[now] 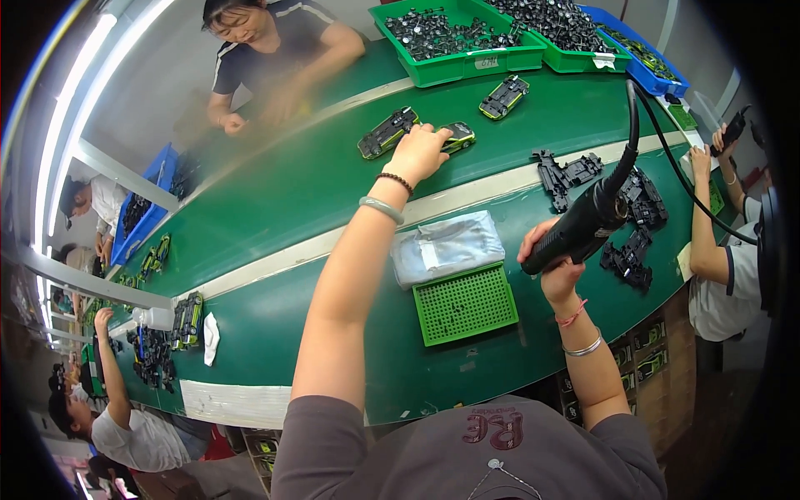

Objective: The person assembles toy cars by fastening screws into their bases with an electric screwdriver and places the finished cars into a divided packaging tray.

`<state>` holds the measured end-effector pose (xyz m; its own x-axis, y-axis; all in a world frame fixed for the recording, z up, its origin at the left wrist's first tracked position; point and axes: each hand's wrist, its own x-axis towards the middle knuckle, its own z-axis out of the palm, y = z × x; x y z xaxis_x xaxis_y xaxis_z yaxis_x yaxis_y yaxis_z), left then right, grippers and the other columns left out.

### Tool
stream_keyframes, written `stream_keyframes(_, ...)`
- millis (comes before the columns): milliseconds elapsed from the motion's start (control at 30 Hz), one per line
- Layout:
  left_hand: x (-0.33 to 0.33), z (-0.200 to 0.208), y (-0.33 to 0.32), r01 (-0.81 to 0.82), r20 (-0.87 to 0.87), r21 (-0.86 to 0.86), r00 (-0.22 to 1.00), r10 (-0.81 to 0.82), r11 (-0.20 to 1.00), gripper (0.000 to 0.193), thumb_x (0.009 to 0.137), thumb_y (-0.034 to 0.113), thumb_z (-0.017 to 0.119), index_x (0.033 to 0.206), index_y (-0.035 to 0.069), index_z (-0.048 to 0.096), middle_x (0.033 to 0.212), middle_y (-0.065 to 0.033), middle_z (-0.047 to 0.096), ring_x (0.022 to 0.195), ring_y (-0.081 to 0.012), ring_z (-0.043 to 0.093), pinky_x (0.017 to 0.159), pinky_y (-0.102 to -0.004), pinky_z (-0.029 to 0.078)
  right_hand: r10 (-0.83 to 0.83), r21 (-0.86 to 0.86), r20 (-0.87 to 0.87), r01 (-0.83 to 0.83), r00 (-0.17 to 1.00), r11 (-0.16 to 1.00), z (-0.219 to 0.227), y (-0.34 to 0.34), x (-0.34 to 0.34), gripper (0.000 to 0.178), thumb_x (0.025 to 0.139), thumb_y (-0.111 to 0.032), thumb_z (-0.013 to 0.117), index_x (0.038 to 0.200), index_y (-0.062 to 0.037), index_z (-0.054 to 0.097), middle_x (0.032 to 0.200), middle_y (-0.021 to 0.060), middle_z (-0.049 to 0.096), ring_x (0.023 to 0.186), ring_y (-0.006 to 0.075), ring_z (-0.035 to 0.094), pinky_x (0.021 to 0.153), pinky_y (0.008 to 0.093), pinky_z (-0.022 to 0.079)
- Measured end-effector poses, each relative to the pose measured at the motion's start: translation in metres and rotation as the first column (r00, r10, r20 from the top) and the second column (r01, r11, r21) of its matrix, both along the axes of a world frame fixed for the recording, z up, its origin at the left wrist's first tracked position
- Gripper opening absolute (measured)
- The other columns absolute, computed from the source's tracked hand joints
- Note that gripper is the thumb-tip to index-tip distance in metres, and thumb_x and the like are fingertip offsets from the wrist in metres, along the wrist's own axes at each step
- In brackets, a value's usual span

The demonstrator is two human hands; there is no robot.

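Note:
My left hand [419, 156] reaches far over the green belt. Its fingers close on the end of a lime-green and black toy car [458, 137], partly covering it. Just left of those fingers another toy car [388, 133] lies with its black underside up. A third toy car [503, 97] rests farther back, also underside up. In my right hand [557, 260] is a black corded electric screwdriver [579, 225], held above the near worktop. Black plastic car chassis [568, 175] lie beyond the tool, with several more to its right, partly hidden behind it.
A green perforated tray [463, 305] and a plastic-wrapped packet [450, 247] lie between my arms. Green bins [462, 71] of black parts stand at the back. The screwdriver's cable [633, 117] hangs at right. Co-workers sit across the belt and at both sides.

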<state>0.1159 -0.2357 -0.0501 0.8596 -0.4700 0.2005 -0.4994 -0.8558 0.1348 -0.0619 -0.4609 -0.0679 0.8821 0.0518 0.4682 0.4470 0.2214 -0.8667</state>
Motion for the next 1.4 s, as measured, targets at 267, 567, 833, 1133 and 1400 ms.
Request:
stream_keyframes(267,-0.145,0.025,0.219,-0.422,0.011,0.128,0.906,0.424,0.898,0.040,0.068,0.014,0.072,0.103,0.009,0.054,0.097,-0.0114,0.057,0.097,-0.0310,0.053,0.082,-0.0396,0.045,0.021,-0.013,-0.071,-0.022,0.997,1.000,-0.001,-0.007,0.001,0.089,0.067,-0.084,0.036,0.098,-0.0012,0.046,0.079,0.0073,0.054,0.069,0.0140,0.052,0.063,0.0256,0.041)
stream_keyframes(567,-0.454,0.073,0.248,-0.931,-0.161,-0.274,0.290,0.943,0.239,0.038,0.072,0.015,0.072,0.105,0.004,0.056,0.086,-0.0092,0.062,0.072,-0.0158,0.059,0.062,-0.0269,0.049,0.011,-0.082,-0.153,-0.023,0.988,0.996,-0.014,-0.017,0.022,0.097,0.066,-0.086,0.033,0.100,0.0033,0.049,0.083,0.0119,0.052,0.077,0.0213,0.053,0.075,0.0325,0.044)
stream_keyframes(833,-0.654,-0.056,0.173,-0.846,-0.645,-0.141,-0.316,0.696,-0.515,0.052,0.068,0.035,0.075,0.101,0.001,0.054,0.077,-0.0080,0.060,0.058,-0.0171,0.058,0.051,-0.0320,0.047,0.012,-0.106,-0.156,-0.028,0.988,0.994,-0.003,-0.016,0.027,0.102,0.059,-0.088,0.037,0.097,0.0048,0.051,0.084,0.0139,0.053,0.078,0.0260,0.054,0.079,0.0367,0.044)
stream_keyframes(1133,-0.667,-0.166,0.086,-0.802,-0.687,0.224,-0.533,0.494,-0.554,0.043,0.070,0.038,0.072,0.075,-0.001,0.056,0.062,-0.0149,0.058,0.052,-0.0261,0.058,0.048,-0.0366,0.046,0.057,-0.042,-0.170,-0.065,0.984,0.997,-0.020,-0.015,0.023,0.095,0.064,-0.086,0.036,0.095,0.0026,0.050,0.081,0.0118,0.052,0.075,0.0236,0.052,0.075,0.0358,0.046)
stream_keyframes(1400,-0.634,-0.146,0.107,-0.891,-0.587,0.408,-0.424,0.690,-0.201,0.047,0.075,0.043,0.064,0.083,-0.003,0.065,0.084,-0.0233,0.064,0.079,-0.0346,0.063,0.074,-0.0427,0.048,0.041,-0.017,-0.140,-0.044,0.989,0.999,-0.006,-0.028,0.022,0.091,0.066,-0.085,0.036,0.093,0.0008,0.048,0.079,0.0102,0.050,0.074,0.0209,0.051,0.072,0.0330,0.044)
